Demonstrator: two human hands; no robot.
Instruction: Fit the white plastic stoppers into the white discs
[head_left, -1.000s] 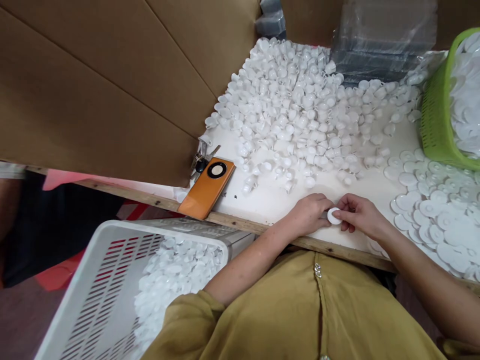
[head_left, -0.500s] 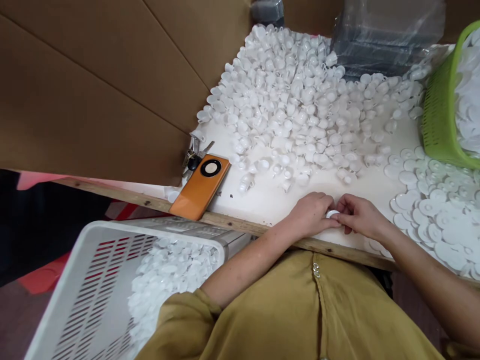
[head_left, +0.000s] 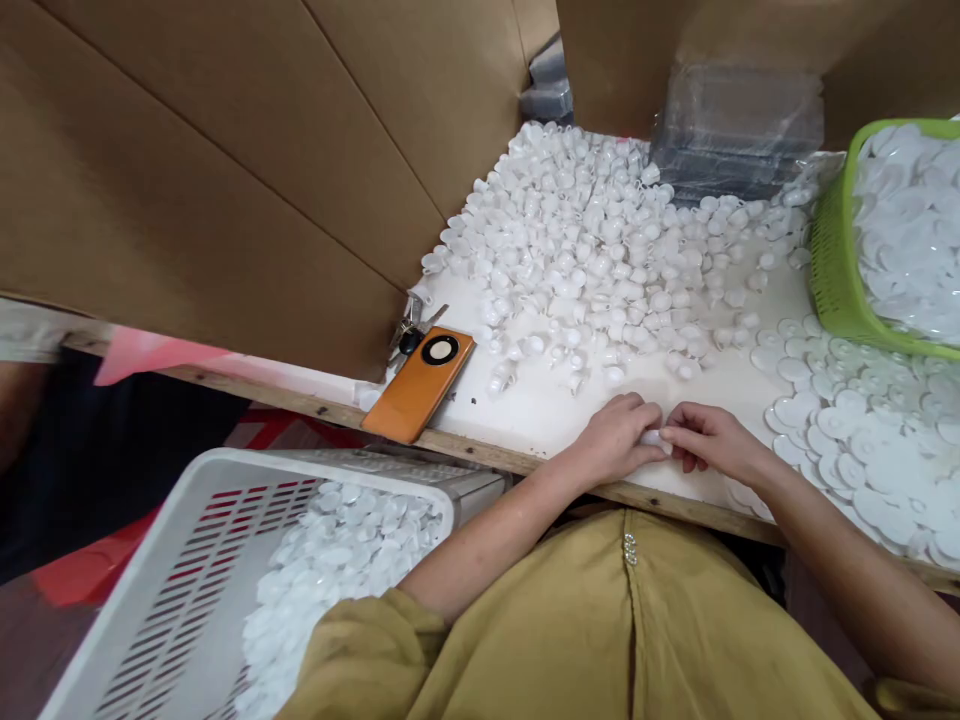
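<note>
My left hand (head_left: 616, 438) and my right hand (head_left: 709, 440) meet near the table's front edge, fingers closed together on one small white plastic piece (head_left: 652, 437), mostly hidden between them. A big heap of small white cups (head_left: 592, 240) covers the table beyond the hands. Flat white discs (head_left: 847, 425) lie spread to the right of my right hand.
A green basket (head_left: 829, 270) of white discs stands at the right. A white crate (head_left: 187, 570) holding assembled white pieces sits below the table at lower left. An orange phone (head_left: 420, 385) and keys (head_left: 409, 330) lie at the table's left. Cardboard walls (head_left: 225, 180) and clear trays (head_left: 735, 125) stand behind.
The white disc that showed face-on between my fingers is now almost hidden as both hands close over it. The view tilted slightly; the hands stayed in place.
</note>
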